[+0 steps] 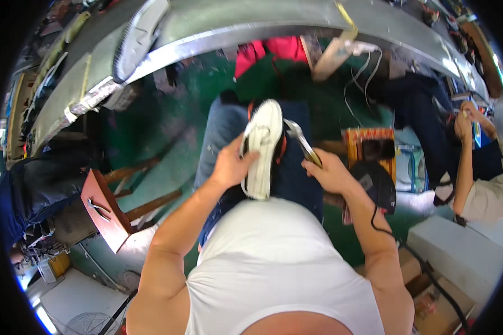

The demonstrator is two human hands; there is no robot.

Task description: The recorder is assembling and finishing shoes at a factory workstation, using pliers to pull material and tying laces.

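A shoe [265, 142] with a cream-white underside lies bottom up over my lap, its toe pointing away from me. My left hand [232, 165] grips it at the left side, the thumb pressed on the white underside. Dark and orange-red parts of its upper show at the edges. In my right hand [331, 172] is a pair of metal pliers [300, 139], held by the handles. Their silver head is close to the shoe's right edge near the toe; whether they touch cannot be made out.
A metal-edged bench [246, 34] curves across the front, with a grey shoe sole [140, 42] at its left. Other pliers [99, 210] rest on a reddish wooden stool [109, 209]. An orange crate [369, 135] and a black cable stand right; a co-worker's arms [465, 145] are beyond.
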